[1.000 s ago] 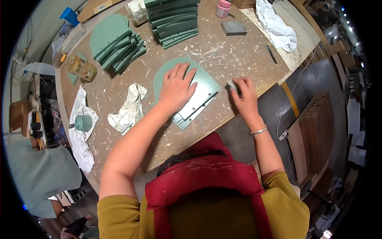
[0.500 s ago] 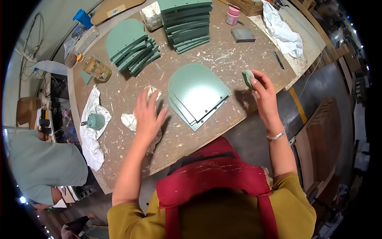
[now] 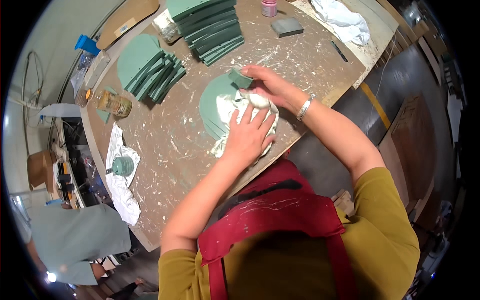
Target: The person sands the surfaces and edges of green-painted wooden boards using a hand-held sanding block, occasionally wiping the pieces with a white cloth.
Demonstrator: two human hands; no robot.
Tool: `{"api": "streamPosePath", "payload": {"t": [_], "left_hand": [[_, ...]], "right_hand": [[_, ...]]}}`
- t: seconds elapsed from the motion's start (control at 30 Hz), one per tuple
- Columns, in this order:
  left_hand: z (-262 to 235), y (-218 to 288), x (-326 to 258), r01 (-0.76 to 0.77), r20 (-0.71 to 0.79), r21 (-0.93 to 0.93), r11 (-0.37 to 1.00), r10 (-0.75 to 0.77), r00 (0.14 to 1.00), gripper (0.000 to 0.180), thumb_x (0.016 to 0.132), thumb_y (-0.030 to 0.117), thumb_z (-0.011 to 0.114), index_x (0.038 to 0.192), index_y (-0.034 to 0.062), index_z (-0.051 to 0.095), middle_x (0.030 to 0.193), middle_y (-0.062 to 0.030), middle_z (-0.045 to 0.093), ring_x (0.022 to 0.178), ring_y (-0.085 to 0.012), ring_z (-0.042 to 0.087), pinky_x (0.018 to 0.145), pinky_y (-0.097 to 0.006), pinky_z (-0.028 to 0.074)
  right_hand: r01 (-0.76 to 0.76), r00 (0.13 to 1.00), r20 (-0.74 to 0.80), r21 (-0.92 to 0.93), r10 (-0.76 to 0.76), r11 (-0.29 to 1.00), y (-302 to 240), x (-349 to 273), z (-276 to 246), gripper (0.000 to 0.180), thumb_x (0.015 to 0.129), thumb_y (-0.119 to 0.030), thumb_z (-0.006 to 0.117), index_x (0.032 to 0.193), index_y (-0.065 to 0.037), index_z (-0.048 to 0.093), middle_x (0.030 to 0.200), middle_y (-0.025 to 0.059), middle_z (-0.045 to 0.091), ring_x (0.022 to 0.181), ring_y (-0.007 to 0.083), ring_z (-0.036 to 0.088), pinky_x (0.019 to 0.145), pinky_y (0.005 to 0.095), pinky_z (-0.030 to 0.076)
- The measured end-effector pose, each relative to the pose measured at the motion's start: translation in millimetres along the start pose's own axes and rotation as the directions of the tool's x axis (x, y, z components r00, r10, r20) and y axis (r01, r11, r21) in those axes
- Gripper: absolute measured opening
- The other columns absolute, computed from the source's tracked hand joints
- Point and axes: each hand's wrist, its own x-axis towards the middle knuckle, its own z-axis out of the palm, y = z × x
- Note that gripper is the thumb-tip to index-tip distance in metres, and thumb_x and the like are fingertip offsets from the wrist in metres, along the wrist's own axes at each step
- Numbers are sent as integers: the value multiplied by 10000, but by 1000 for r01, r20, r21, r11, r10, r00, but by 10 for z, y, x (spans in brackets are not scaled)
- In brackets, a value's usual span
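A white rag point(image 3: 239, 112) lies crumpled on a green rounded panel point(image 3: 212, 102) near the front edge of the surface point(image 3: 165, 145). The left hand point(image 3: 248, 135) presses flat on the rag, fingers spread apart, hiding much of the cloth and the panel's near side. The right hand point(image 3: 267, 85) sits just beyond, its fingers closed on a small green block point(image 3: 240, 78) and touching the rag (how much cloth it grips is hard to tell). Farther back lie two stacks of green panels point(image 3: 150, 72), the larger stack point(image 3: 207, 25) cut off by the top edge. A glass jar point(image 3: 114, 103) stands left, near another white cloth point(image 3: 121, 182).
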Motion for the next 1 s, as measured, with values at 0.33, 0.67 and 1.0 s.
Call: {"api": "streamPosePath", "payload": {"t": [0.33,0.67,1.0], "left_hand": [[-267,-159,-785,-88,67,-138,987,98,993,388,796,113,687,1183,83,668,1229,-93,625,1150,-343,576,964,-445,472],[24,-120,-76,124,-45,-4,992,-124,991,486,780,177,778,1240,101,642,1298,-106,598,1107,-337,575,919,-427,486],[-52,-250,-608,122,-126,-291,949,-165,978,392,756,-29,730,1132,79,701,1210,-118,646,1115,-341,601,966,-424,481]], "right_hand": [[47,999,38,-289,-37,956,-53,-60,35,186,948,-154,674,1084,-27,671,985,44,667,861,114,640,726,258,570],[13,995,-92,-302,-43,953,-142,-62,-27,213,927,-132,672,1105,-15,673,1002,43,696,906,111,651,782,252,531],[160,982,-94,-71,-167,985,-10,-78,107,229,936,-150,671,1126,-24,648,992,40,666,900,118,630,817,267,518]]}}
